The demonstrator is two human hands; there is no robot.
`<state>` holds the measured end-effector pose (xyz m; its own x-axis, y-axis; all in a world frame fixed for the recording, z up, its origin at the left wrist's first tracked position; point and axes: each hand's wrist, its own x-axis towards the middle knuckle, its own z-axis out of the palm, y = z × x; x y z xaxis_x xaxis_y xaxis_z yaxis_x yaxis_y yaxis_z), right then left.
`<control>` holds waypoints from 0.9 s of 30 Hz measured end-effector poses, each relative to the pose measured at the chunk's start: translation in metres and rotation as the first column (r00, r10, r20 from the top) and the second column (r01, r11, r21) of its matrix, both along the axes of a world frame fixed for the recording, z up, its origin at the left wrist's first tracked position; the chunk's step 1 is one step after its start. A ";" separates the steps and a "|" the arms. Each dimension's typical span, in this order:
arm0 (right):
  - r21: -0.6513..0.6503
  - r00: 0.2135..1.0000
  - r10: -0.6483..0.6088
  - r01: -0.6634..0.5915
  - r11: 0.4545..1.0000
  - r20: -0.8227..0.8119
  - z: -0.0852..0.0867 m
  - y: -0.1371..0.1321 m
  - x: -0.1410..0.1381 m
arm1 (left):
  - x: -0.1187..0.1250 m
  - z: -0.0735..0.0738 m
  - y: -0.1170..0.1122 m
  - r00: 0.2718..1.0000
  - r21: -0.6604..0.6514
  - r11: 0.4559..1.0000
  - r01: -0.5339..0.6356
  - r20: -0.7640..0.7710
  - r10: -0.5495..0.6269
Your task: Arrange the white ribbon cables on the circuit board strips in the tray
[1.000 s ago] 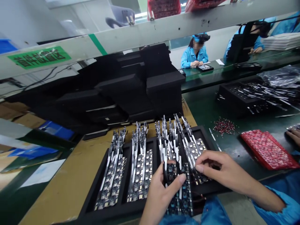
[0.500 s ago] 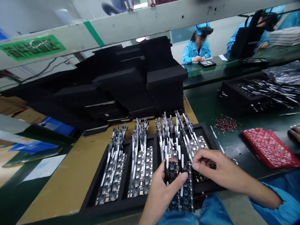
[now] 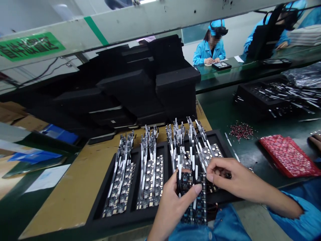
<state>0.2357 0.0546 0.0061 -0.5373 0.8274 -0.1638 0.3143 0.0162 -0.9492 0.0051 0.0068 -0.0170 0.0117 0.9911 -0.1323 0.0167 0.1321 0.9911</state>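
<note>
My left hand (image 3: 173,207) grips a dark circuit board panel (image 3: 200,209), its thumb lying across the face and white ribbon strips rising from the top. At the panel's right edge is my right hand (image 3: 222,172), thumb and fingers pinched together. Anything between those fingertips is too small or hidden to name. Behind the panel lies a black foam tray (image 3: 140,217) with rows of circuit boards (image 3: 150,180), whose white and grey strips stand up at the far end. My hands and the held panel cover part of the tray's right side.
Stacked black foam trays (image 3: 147,90) stand behind. To the right are a pile of tiny red parts (image 3: 242,130), a red bag (image 3: 288,155) and another tray of boards (image 3: 253,95). A person (image 3: 210,50) sits across the bench; another person's hand (image 3: 315,140) shows at the right edge.
The view has shifted slightly. My left hand keeps its hold on the panel, and my right hand stays pinched at the panel's edge with its fingers slightly moved.
</note>
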 end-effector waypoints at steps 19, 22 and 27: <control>0.014 1.000 0.017 -0.017 1.000 0.003 0.000 0.001 -0.002 | -0.003 0.001 -0.001 0.996 -0.035 0.996 0.086 -0.036 -0.088; -0.003 1.000 0.021 -0.021 1.000 -0.020 0.000 -0.001 -0.003 | -0.002 0.001 -0.002 0.999 0.006 0.999 0.047 0.007 -0.047; -0.059 0.999 0.037 -0.038 0.998 -0.024 -0.003 0.000 -0.004 | 0.000 0.001 -0.004 0.999 0.036 0.999 -0.002 0.038 0.001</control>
